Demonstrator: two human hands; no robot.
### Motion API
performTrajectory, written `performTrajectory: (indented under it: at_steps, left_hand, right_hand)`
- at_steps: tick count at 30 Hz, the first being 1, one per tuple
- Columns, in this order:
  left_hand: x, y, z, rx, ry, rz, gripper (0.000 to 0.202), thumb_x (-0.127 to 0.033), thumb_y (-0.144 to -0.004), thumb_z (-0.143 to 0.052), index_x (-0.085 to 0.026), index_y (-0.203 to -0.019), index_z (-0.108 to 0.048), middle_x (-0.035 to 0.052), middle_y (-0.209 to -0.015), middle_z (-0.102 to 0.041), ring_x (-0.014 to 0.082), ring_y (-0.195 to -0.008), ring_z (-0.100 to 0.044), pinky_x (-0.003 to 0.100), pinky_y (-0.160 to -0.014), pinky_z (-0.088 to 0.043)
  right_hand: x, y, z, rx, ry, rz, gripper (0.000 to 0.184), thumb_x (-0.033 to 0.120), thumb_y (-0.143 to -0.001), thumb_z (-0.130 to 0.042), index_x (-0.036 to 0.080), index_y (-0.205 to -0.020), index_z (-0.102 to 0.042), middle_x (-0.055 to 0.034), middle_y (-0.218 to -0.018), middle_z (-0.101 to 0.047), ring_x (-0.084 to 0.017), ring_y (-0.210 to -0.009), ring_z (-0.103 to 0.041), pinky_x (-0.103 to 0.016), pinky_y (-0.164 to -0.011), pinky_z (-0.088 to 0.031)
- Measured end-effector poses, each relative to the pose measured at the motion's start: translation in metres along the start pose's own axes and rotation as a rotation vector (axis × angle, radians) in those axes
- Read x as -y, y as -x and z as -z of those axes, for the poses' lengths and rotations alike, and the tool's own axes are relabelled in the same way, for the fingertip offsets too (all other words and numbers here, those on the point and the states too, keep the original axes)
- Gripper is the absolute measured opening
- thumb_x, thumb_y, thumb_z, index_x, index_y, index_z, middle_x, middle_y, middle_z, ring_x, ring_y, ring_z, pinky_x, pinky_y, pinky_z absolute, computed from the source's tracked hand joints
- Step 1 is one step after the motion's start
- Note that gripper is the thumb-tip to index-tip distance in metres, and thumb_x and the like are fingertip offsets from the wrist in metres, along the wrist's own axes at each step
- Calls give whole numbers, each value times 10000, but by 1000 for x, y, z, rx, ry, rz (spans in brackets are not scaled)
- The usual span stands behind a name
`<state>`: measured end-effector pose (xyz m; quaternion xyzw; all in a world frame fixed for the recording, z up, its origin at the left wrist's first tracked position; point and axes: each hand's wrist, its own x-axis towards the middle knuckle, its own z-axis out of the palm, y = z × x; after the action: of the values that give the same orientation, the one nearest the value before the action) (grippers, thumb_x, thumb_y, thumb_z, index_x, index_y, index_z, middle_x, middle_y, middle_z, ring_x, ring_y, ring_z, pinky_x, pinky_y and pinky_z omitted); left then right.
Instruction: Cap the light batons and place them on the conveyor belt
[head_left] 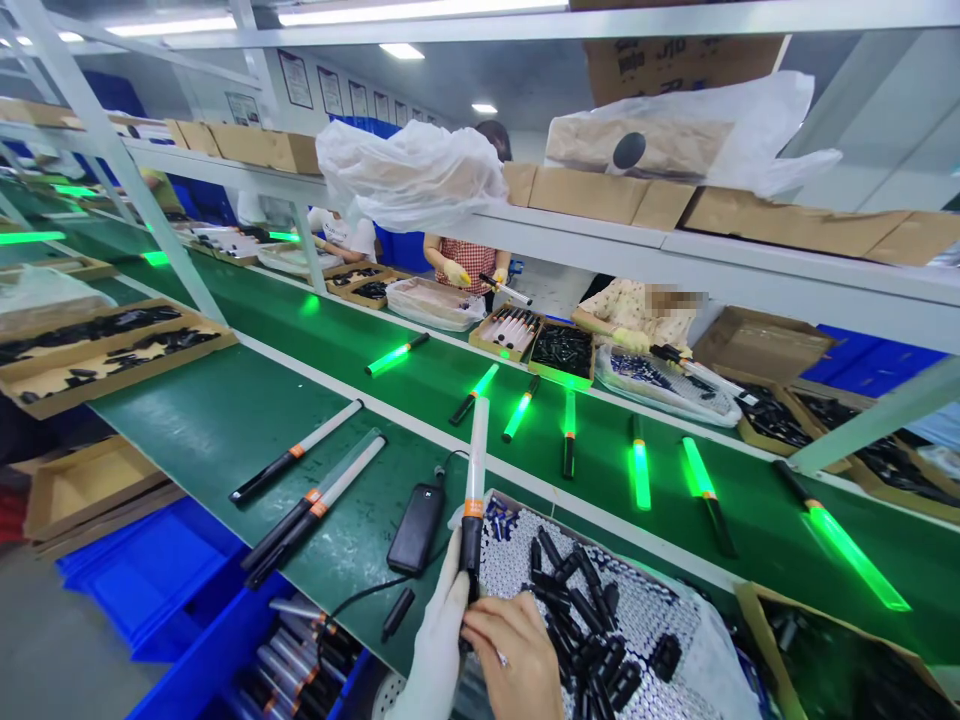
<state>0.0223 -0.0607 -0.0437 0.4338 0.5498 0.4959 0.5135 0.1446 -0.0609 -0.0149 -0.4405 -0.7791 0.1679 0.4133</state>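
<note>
My left hand (pixel 436 650), in a white glove, is wrapped round the black handle of an unlit baton wand (pixel 475 490) that stands upright with its white tube pointing up. My bare right hand (pixel 511 655) pinches the bottom end of the same handle. Just to the right lies a cardboard tray (pixel 645 620) full of batteries and several black end caps. A black charger box (pixel 417 527) with a cable lies left of the wand on the green bench.
Three unlit wands (pixel 315 490) lie on the bench at left. Several lit green wands (pixel 637 470) ride the green conveyor. Blue bins (pixel 180 590) with more wands sit below the bench. Other people work across the belt under a shelf of cardboard boxes.
</note>
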Motion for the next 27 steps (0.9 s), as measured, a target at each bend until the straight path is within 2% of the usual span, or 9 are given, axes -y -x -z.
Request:
performTrajectory:
  at_steps: [3, 6, 8, 11, 13, 16, 20, 24, 27]
  left_hand:
    - [8, -3, 2, -13, 32, 20, 461, -445, -907, -502, -294, -1342, -482, 93, -1407, -483, 252, -1233, -504, 462, -1040, -421]
    - [22, -8, 8, -34, 58, 38, 615, -496, -896, -456, -278, -1461, -349, 72, -1446, -473, 266, -1343, -410, 421, -1131, -340]
    - [31, -11, 15, -61, 56, 48, 673, -497, -881, -454, -239, -1485, -311, 40, -1474, -445, 261, -1397, -329, 388, -1168, -281]
    - [36, -17, 25, -101, 29, 56, 679, -471, -866, -475, -213, -1478, -334, 13, -1504, -396, 250, -1419, -282, 374, -1183, -228]
    - [32, -20, 28, -114, 2, 60, 649, -444, -867, -477, -213, -1464, -365, 5, -1510, -383, 244, -1422, -276, 374, -1190, -186]
    - [18, -20, 29, -100, -1, 82, 619, -384, -862, -479, -224, -1453, -385, -8, -1510, -382, 236, -1432, -247, 380, -1194, -133]
    - [6, -19, 30, 11, 46, 86, 681, -228, -814, -471, -271, -1477, -322, -60, -1547, -297, 191, -1455, -170, 360, -1198, -81]
    - [8, -23, 34, 102, 107, 43, 761, -164, -756, -480, -297, -1483, -297, -86, -1571, -224, 177, -1463, -127, 351, -1198, -59]
    - [6, -28, 35, 131, 148, 33, 715, -231, -800, -511, -302, -1480, -302, -67, -1570, -229, 197, -1460, -143, 366, -1197, -88]
  right_hand:
    - [-2, 1, -9, -29, -65, -162, 55, 260, -804, -675, 233, -767, -706, -25, -849, -647, -135, -762, -611, -217, -690, -510]
    - [-20, -7, -10, 11, -147, -326, 142, 340, -801, -671, 209, -852, -694, -28, -853, -627, -114, -657, -574, -200, -606, -492]
    - [-45, -19, -9, 67, -113, -387, 224, 361, -879, -552, 197, -927, -696, -43, -872, -633, -114, -640, -563, -210, -603, -485]
    - [-92, -45, -10, 191, 130, -446, 298, 289, -910, -446, 188, -971, -719, -75, -933, -641, -161, -805, -607, -262, -774, -499]
    - [-120, -60, -16, 249, 233, -464, 286, 233, -871, -474, 190, -991, -730, -88, -957, -638, -201, -930, -603, -304, -888, -472]
    - [-145, -72, -27, 318, 264, -487, 207, 182, -778, -568, 195, -860, -758, -88, -922, -635, -221, -919, -614, -306, -857, -474]
    - [-152, -79, -34, 375, 246, -501, 186, 154, -763, -564, 181, -731, -744, -75, -886, -642, -199, -850, -636, -283, -810, -480]
    - [-139, -83, -18, 357, 167, -475, 279, 219, -868, -456, 191, -911, -730, -67, -973, -673, -179, -930, -642, -276, -877, -477]
    - [-115, -80, 1, 283, -96, -506, 304, 348, -874, -500, 201, -1060, -691, -65, -1022, -690, -174, -948, -653, -269, -865, -508]
